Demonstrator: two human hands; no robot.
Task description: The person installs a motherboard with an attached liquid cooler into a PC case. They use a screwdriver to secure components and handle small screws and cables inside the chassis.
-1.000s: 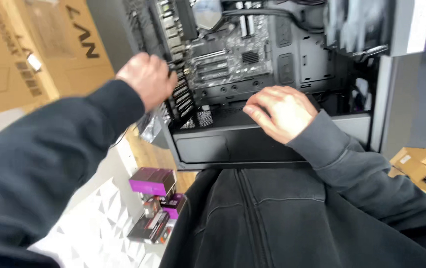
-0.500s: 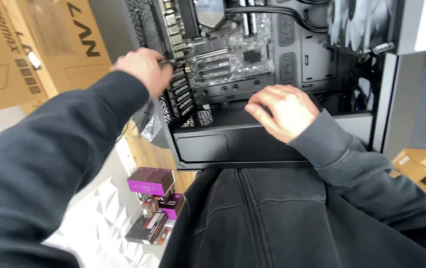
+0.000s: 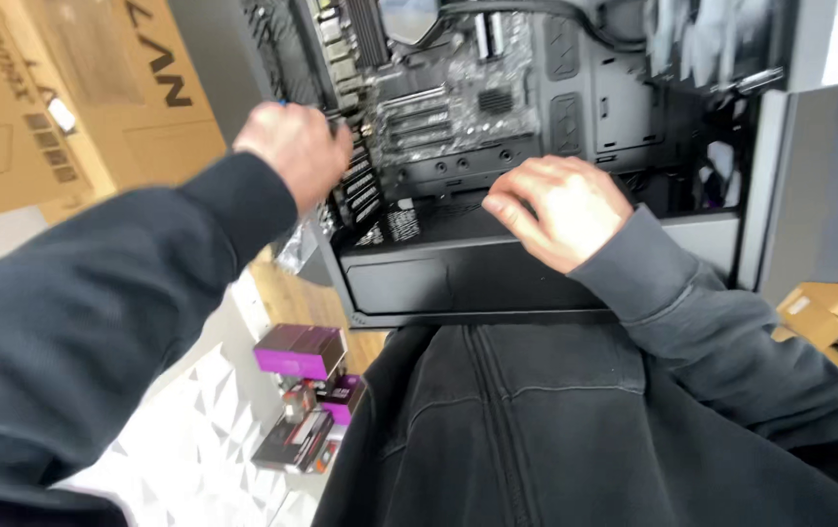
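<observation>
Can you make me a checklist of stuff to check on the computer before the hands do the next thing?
1. Left hand at the rear slot covers of the open computer case: ok.
2. Tool in left hand: cannot tell, blurred.
3. Right hand resting on the case's black shroud, steadying: ok.
4. Motherboard in plain sight, nothing lying on it: ok.
5. Purple boxes down on the floor, apart from both hands: ok.
</observation>
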